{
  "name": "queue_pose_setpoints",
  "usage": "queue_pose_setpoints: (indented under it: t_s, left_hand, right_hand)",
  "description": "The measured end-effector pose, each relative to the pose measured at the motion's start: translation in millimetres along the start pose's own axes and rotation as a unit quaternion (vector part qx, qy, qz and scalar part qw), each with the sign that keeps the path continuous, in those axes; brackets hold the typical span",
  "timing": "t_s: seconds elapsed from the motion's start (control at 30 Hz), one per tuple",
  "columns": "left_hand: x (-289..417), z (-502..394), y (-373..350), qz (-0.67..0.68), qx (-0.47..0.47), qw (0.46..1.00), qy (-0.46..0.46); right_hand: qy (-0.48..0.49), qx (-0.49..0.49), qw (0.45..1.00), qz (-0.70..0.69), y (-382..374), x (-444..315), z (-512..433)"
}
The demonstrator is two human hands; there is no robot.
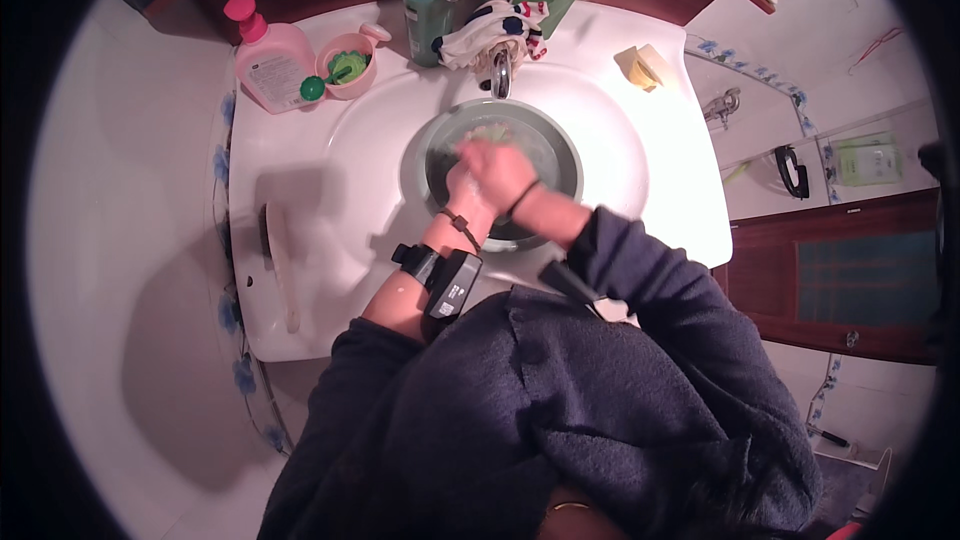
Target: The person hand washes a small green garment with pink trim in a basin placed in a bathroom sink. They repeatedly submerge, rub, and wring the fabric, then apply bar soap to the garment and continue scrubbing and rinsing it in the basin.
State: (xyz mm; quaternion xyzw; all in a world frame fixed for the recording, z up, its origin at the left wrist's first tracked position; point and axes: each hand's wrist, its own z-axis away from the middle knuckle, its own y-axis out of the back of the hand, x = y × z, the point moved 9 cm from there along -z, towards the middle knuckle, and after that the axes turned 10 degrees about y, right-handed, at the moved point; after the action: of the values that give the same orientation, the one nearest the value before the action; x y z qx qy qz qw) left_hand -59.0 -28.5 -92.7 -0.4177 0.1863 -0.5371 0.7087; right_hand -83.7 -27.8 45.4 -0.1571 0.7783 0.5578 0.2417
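Note:
A round grey-green basin [576,157] with water stands in a white washbasin [367,135], below the chrome faucet [501,79]. Over the basin my right hand [504,169] lies against my left hand [459,184], both blurred by motion. Just past the fingers, a small pale and greenish thing [489,133] shows in the water; it is too blurred to name. Whether either hand grips it is hidden. A patterned cloth [484,34] hangs over the faucet's body.
At the left rim lies a wooden-handled brush [281,270]. A pink pump bottle [274,64], a pink cup [346,79] with green things and a green pump bottle [427,15] stand at the back. A yellow soap bar [643,69] lies back right.

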Motion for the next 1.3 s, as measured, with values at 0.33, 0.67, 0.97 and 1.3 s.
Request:
queue_pose_setpoints:
  t_s: [0.33,0.67,0.97,1.3]
  left_hand:
    - [3,-11,6,0.039,-0.039,0.998,-0.016]
    - [1,-7,-2,0.014,-0.062,0.998,-0.007]
    - [-11,-19,14,0.039,-0.038,0.998,0.026]
    - [-4,3,-11,0.014,-0.052,0.999,0.001]
  right_hand:
    - [0.021,-0.017,1.0,-0.014,-22,18,7]
    - [-0.049,-0.071,0.994,0.073,-1,12,-2]
    - [-0.005,-0.11,0.994,0.014,-5,-4,0]
    - [0.051,0.0,0.997,0.059,8,14,-4]
